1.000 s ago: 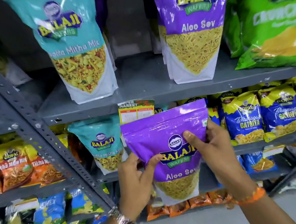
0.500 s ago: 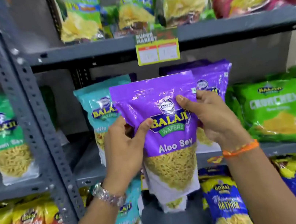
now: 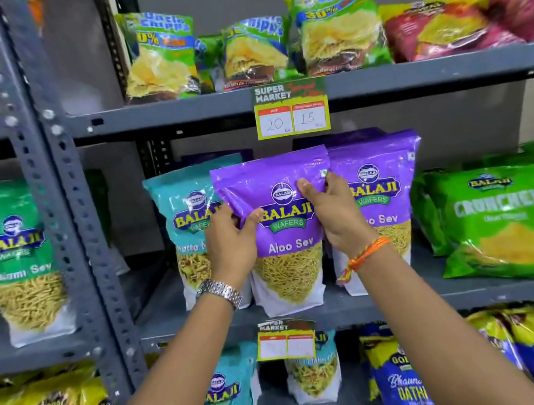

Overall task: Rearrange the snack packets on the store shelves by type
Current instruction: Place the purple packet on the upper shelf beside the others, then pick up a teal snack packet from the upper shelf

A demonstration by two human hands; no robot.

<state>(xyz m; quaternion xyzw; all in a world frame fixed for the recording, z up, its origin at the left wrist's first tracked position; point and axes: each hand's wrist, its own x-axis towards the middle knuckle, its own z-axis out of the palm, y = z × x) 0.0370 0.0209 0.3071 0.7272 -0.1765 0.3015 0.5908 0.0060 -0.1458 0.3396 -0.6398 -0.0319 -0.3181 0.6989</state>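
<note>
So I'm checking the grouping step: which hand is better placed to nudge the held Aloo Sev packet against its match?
Left. The left hand grips the held Aloo Sev packet on the edge away from the shelved Aloo Sev packet, so it could probably push it rightward.

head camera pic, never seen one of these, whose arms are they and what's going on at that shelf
There is no machine here. The camera sits on a person's head and looks forward and down, so the two arms reaching in from the bottom are that person's own. The left hand wears a metal watch; the right hand has an orange thread at the wrist. Together they hold a purple Aloo Sev packet by its sides, its base at the front edge of the grey middle shelf. Behind it on the right stands another purple Aloo Sev packet, on the left a teal packet, and further right green Crunchem packets.
</note>
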